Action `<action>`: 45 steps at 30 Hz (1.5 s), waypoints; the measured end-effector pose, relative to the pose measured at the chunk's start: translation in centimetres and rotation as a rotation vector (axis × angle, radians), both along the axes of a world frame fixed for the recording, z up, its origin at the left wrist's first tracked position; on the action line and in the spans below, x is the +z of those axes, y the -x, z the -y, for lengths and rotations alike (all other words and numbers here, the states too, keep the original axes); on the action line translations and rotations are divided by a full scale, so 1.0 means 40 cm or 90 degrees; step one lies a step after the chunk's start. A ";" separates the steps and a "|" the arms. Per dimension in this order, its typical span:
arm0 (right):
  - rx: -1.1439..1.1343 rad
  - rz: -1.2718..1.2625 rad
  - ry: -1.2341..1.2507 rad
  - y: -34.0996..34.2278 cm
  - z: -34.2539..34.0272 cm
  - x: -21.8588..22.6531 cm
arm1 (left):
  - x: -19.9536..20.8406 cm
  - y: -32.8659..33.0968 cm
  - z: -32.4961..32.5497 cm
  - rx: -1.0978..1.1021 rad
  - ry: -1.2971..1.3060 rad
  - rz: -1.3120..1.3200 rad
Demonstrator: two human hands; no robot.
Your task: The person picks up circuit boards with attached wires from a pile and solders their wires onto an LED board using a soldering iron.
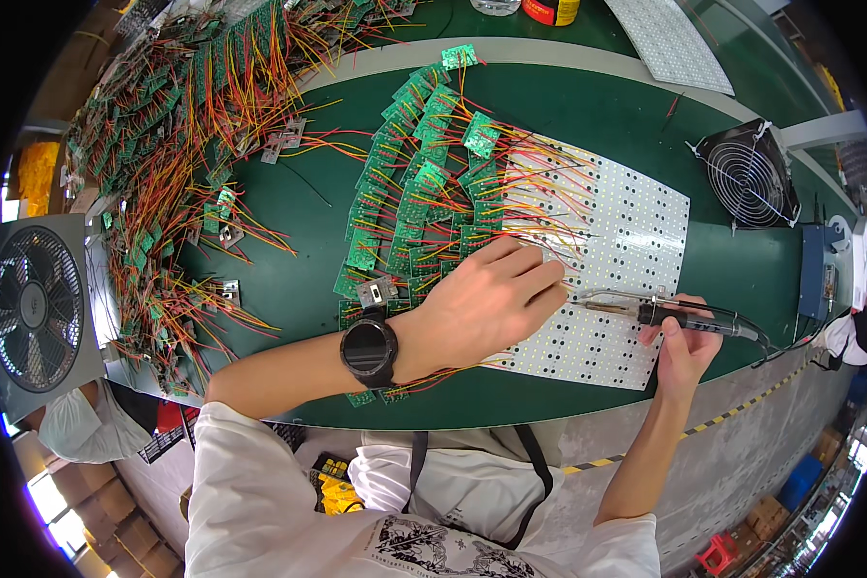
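My right hand (688, 354) grips the black handle of a soldering iron (650, 313), its metal tip aimed left. A thin curved metal tube runs above the tip. My left hand (491, 303), with a black watch (368, 353) on its wrist, is closed in a pinch right beside that tip. What its fingertips hold is hidden. Both hands are over a white panel (636, 246) dotted with small round and black spots. Overlapping rows of green circuit boards (414, 207) lie along the panel's left side, their red and yellow wires (549, 188) stretching over it.
A large heap of wired circuit boards (154, 125) covers the table's left side, beside a grey box fan (35, 306). A small black fan (748, 176) and a blue box-shaped unit (819, 273) stand at the right. Another white panel (669, 43) lies at the back.
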State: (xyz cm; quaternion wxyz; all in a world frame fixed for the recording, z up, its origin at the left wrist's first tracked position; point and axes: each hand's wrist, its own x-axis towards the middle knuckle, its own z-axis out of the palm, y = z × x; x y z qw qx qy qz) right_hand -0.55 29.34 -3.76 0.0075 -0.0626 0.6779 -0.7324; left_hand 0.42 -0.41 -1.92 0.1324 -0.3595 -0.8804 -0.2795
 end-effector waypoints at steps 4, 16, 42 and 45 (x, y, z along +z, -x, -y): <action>0.000 0.003 -0.010 -0.001 -0.002 0.000 | -0.003 0.000 0.000 0.003 0.001 0.002; 0.004 -0.005 -0.018 -0.002 0.001 0.006 | -0.005 0.001 -0.003 -0.003 0.001 0.000; -0.069 0.002 0.078 0.009 0.001 -0.003 | 0.161 -0.142 0.153 0.203 -0.032 0.016; -0.072 0.011 0.092 0.010 0.012 0.003 | 0.134 -0.187 0.309 0.497 0.006 -0.016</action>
